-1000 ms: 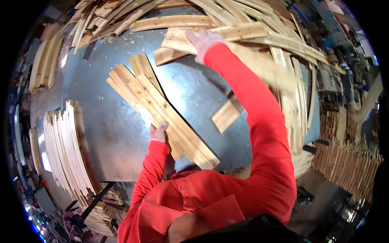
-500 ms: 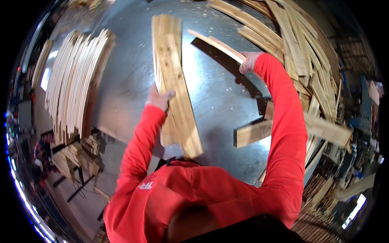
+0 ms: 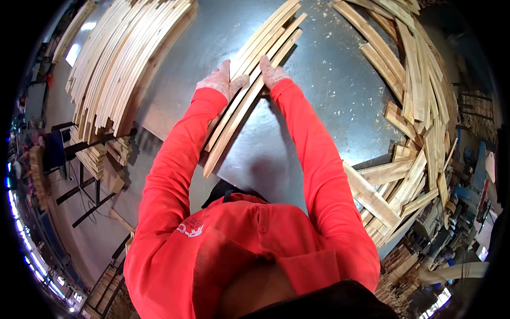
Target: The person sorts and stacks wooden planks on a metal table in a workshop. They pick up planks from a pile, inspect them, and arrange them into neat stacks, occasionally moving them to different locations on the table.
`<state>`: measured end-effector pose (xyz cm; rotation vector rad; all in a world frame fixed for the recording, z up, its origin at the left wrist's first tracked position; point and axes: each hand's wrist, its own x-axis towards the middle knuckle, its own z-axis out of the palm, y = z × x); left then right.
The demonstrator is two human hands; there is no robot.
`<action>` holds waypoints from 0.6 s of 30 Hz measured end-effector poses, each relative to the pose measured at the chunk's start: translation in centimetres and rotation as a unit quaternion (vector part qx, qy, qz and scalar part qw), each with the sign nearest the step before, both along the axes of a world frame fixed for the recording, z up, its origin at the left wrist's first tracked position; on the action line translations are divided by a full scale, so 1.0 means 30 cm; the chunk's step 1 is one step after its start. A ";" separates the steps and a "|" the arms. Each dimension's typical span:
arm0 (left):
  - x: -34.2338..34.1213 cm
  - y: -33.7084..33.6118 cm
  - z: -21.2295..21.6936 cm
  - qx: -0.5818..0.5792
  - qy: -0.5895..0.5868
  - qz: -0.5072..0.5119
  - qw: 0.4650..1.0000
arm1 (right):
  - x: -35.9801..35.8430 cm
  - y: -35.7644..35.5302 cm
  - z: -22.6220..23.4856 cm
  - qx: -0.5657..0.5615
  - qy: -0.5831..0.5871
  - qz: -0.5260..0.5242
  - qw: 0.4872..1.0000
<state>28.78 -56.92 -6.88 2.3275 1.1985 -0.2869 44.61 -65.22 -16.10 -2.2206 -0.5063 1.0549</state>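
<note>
A bundle of several long thin pale wooden slats [image 3: 260,58] lies diagonally on a grey metal table [image 3: 324,85]. My left hand [image 3: 220,81], in a light work glove, presses on the bundle's left edge. My right hand [image 3: 271,69], also gloved, rests on its right edge. Both hands clamp the slats together from the two sides. Red sleeves cover both forearms.
A tall stack of long slats [image 3: 119,58] lies along the table's left side. A loose heap of shorter boards [image 3: 414,106] fills the right side and far right corner. More wood piles [image 3: 98,157] stand on the floor at left.
My right hand has come from the heap on the right onto the bundle. The bundle now lies tighter and both hands hold its edges; the view has turned left.
</note>
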 end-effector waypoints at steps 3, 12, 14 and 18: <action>-0.053 -0.019 -0.008 0.002 -0.031 -0.013 0.999 | 0.154 0.002 -0.084 -0.019 -0.061 -0.065 0.996; -0.091 -0.153 -0.054 0.101 0.079 -0.068 0.989 | 0.179 0.041 0.102 0.081 -0.007 -0.096 0.992; -0.094 -0.104 -0.007 0.036 0.003 -0.055 0.998 | 0.116 -0.027 0.089 0.148 0.153 -0.206 0.955; -0.188 0.122 -0.095 -0.413 -0.292 0.000 0.863 | -0.003 -0.183 -0.148 0.292 0.294 -0.201 0.888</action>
